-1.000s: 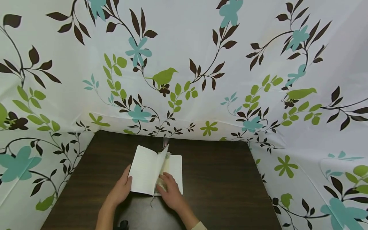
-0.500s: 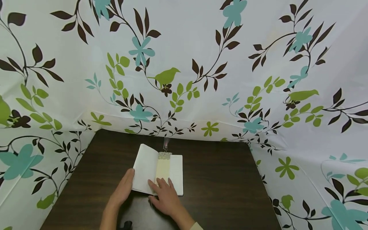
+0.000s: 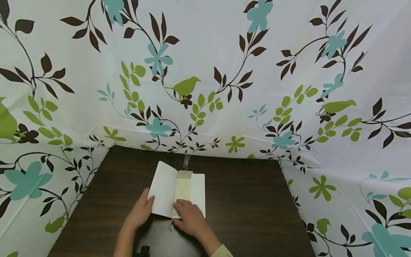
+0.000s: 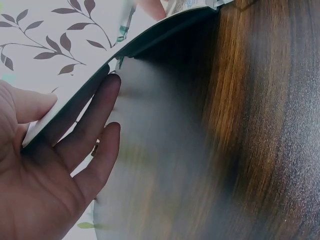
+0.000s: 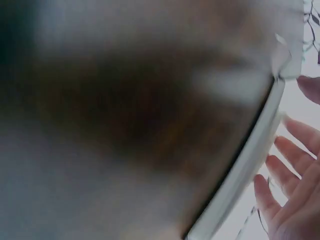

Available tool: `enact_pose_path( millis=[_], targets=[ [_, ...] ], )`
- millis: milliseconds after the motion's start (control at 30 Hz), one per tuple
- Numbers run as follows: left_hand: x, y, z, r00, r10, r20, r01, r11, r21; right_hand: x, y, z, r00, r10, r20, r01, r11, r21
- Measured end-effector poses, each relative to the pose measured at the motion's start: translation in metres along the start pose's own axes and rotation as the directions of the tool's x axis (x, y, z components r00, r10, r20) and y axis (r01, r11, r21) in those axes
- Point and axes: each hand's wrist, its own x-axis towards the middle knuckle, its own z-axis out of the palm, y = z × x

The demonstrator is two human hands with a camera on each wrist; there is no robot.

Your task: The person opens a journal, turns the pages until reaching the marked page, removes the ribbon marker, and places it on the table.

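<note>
An open notebook (image 3: 162,191) with white pages lies on the dark wooden table, its left half tilted up. My left hand (image 3: 140,210) holds that raised side by its outer edge. In the left wrist view, the thumb (image 4: 37,104) is on the page side and the fingers are behind the dark cover (image 4: 165,32). Along the inner fold rests a cream bookmark (image 3: 183,189) with a speckled band and a ribbon at its top. My right hand (image 3: 190,217) rests with extended fingers over the bookmark's lower part, hiding some of it. The right wrist view shows these fingers (image 5: 287,175) spread at the page block.
The brown table (image 3: 250,203) extends on both sides of the notebook. A white curtain (image 3: 205,53) printed with leaves, birds and flowers hangs around its back and sides. A small black object (image 3: 144,250) shows at the bottom edge. A thin cord (image 3: 171,227) hangs below the notebook.
A page that stood raised over the bookmark has gone over to the left, uncovering it. My right hand came down onto the bookmark, then shifted slightly right. The left hand still holds the notebook.
</note>
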Motion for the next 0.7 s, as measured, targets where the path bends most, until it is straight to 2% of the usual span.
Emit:
enact_pose_path(
  millis=[233,400,500,600,700],
  targets=[
    [0.000,0.002,-0.001,1.000,0.020,0.017,-0.020,1.000,0.003,0.001,0.017,-0.011,0.999,-0.032,0.007,0.032,0.998,-0.054],
    [0.001,0.000,0.000,1.000,0.016,0.019,-0.016,1.000,-0.003,-0.001,0.020,-0.006,0.998,-0.049,0.045,0.053,0.996,-0.076],
    [0.000,-0.001,0.000,1.000,0.007,0.012,-0.007,1.000,0.004,-0.003,0.019,0.000,0.998,-0.054,0.031,0.057,0.995,-0.086],
    [0.001,-0.001,-0.001,1.000,0.010,0.017,-0.010,1.000,0.000,-0.002,0.018,0.002,0.999,-0.038,-0.007,0.038,0.997,-0.067],
    [0.003,-0.001,-0.001,1.000,0.016,0.022,-0.016,1.000,-0.009,0.002,0.018,0.001,0.998,0.022,-0.057,-0.020,1.000,0.024]
  ],
)
